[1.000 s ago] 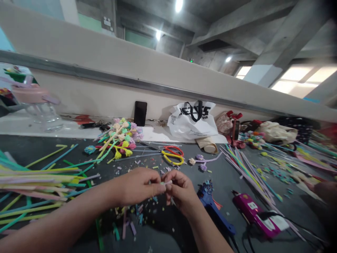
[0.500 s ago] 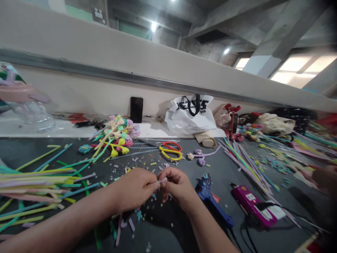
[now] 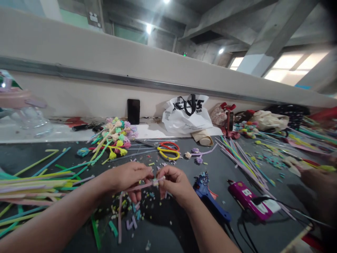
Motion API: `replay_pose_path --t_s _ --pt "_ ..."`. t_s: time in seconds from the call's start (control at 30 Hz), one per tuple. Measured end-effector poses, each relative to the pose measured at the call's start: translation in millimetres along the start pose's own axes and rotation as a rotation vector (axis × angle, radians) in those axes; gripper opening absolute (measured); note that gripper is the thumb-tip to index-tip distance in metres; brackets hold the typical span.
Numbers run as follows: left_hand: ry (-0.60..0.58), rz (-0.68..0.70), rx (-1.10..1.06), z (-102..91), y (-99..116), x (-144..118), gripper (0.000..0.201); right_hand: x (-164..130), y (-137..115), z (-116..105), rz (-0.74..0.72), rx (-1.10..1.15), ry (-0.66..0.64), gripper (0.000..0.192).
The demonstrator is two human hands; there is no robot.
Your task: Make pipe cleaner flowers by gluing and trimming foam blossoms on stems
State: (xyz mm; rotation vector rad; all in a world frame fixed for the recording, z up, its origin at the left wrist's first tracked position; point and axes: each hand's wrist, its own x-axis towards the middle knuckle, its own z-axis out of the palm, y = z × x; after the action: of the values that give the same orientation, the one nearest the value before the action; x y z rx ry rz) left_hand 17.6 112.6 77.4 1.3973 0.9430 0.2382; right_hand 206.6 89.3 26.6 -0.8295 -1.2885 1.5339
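Between my hands is a pink pipe cleaner point(image 3: 144, 186) with a small pale knot at its right end. My right hand point(image 3: 173, 181) pinches that end between thumb and fingertips. The stem crosses my left hand point(image 3: 131, 179), running between its upper and lower fingers, which are loosely curled around it. Below lies scattered fuzz and cut pipe cleaner pieces point(image 3: 133, 222). Just beyond my hands are scissors point(image 3: 170, 153) with red and yellow handles, and a purple pipe cleaner sprig point(image 3: 201, 154). A blue glue gun point(image 3: 210, 202) lies right of my right hand.
Many loose pipe cleaners point(image 3: 31, 189) lie at left, and a finished flower bunch point(image 3: 116, 137) behind. A phone point(image 3: 133, 111) leans on the wall beside a white bag point(image 3: 186, 116). A magenta power strip point(image 3: 249, 200) with cords sits at right, near another person's hand point(image 3: 313, 179).
My left hand has loosened its pinch and moved slightly left, showing the pink stem and its knot. My right hand keeps its pinch. The view has shifted slightly.
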Motion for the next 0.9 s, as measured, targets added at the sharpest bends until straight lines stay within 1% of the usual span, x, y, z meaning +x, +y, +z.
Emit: replay_pose_path --t_s 0.03,0.07,0.13,0.2,0.3,0.43,0.57,0.7,0.8,0.87,0.9 --pt "0.002 0.004 -0.037 -0.3 -0.9 0.7 0.047 -0.5 -0.6 0.4 -0.006 -0.013 -0.002 0.017" --pt "-0.023 0.004 -0.064 0.1 -2.1 1.8 0.047 -1.0 -1.3 0.8 -0.005 -0.029 -0.005 0.018" --pt "-0.109 -0.004 -0.096 2.1 -5.2 4.6 0.049 -1.7 -3.1 2.1 0.012 -0.073 -0.015 0.019" --pt "-0.164 -0.005 -0.108 3.4 -8.9 7.5 0.05 -2.0 -4.8 3.4 0.029 -0.119 -0.032 0.019" --pt "-0.197 -0.013 -0.142 2.7 -14.6 11.7 0.047 -2.4 -6.3 4.7 0.018 -0.15 -0.061 0.017" --pt "-0.253 -0.03 -0.247 0.5 -20.2 16.0 0.039 -3.2 -8.3 5.5 -0.001 -0.195 -0.076 0.012" --pt "-0.229 -0.062 -0.307 1.3 -23.2 18.7 0.031 -3.8 -10.5 6.1 -0.013 -0.252 -0.05 0.009" --pt "-0.206 -0.058 -0.343 2.6 -24.6 20.3 0.029 -3.8 -10.1 5.4 0.005 -0.278 -0.036 0.011" --pt "-0.157 -0.023 -0.3 3.1 -22.2 19.5 0.032 -3.5 -9.7 3.9 -0.004 -0.207 -0.063 0.03" --pt "-0.089 0.006 -0.246 4.1 -19.1 18.1 0.034 -2.8 -10.2 3.0 -0.03 -0.144 -0.073 0.042" --pt "-0.051 0.018 -0.219 5.0 -17.5 17.3 0.035 -2.2 -10.6 2.6 -0.036 -0.12 -0.07 0.045"
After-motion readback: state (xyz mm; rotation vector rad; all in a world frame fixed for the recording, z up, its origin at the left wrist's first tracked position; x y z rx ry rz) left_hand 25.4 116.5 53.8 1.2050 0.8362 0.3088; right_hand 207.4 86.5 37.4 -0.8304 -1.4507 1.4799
